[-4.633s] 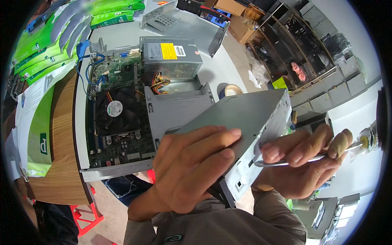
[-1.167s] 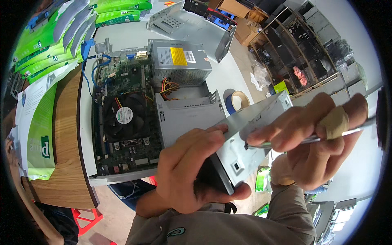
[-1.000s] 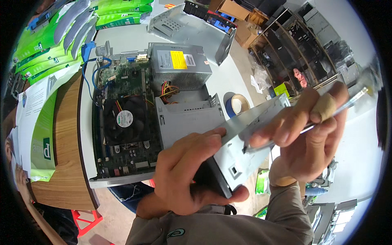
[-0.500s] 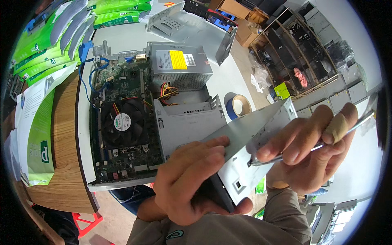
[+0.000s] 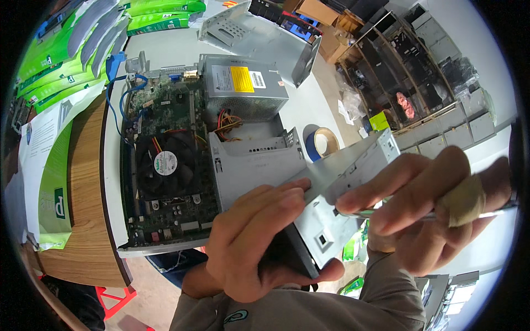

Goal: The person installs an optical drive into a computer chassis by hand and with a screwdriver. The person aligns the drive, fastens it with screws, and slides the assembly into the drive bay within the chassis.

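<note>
My left hand grips a silver metal-cased drive with a black front edge, holding it tilted over the near right corner of an open computer case. Its thumb presses along the lower edge and the fingers lie over the top. In my right hand, a slim silver metal tool is pinched, its tip against a small slot in the drive's side. The kind of tool cannot be made out. A tan wrap circles one right finger.
Inside the case are a motherboard with a black fan, a power supply and a grey metal bay. A tape roll lies right of it. Green paper packs stack at left, a detached metal cover lies behind.
My right hand has come nearer and shifted slightly right and down, with the tool now lying flatter. The left hand and the drive have barely moved.
</note>
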`<state>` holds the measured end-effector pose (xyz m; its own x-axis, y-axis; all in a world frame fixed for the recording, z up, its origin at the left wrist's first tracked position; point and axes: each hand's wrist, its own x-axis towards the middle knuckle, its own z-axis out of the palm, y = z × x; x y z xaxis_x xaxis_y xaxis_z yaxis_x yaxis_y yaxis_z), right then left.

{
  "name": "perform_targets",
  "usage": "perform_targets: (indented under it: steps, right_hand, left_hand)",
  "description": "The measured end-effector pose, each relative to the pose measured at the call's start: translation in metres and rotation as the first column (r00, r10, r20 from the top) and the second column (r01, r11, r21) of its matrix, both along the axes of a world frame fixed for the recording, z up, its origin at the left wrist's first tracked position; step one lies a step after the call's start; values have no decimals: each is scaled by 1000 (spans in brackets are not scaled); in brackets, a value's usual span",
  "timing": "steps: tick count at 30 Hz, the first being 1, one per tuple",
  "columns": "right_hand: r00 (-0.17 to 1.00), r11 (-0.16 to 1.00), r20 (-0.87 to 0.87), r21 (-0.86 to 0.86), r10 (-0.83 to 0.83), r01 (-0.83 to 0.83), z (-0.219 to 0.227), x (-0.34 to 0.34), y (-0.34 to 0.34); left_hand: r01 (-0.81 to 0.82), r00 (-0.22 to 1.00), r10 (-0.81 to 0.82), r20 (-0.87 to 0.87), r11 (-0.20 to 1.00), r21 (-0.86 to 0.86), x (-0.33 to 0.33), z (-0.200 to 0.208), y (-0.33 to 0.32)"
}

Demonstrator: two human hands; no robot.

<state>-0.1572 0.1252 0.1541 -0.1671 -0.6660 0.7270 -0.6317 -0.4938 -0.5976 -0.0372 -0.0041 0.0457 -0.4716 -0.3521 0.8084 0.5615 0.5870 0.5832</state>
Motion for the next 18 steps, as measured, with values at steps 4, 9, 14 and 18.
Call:
perform_targets:
  steps: [4,9,14,18]
  right_hand:
    - [1000,997,26,77,8,-10,7,-2,-4]
    - [968,1000,252,23,-1,-5,5,-4,-7]
    - [967,995,240,-21,-90,98,-4,0,0]
    - [981,1000,194,-15,10,-7,-4,-8,1]
  left_hand:
    - [0,1000,0,8,999,46,0,-1,5]
    - [39,995,-33,-93,997,67,-6,-5,10]
    - [69,986,-59,-154,996,62,-8,-10,12]
    - [62,969,-30,-247,990,123,-12,-10,16]
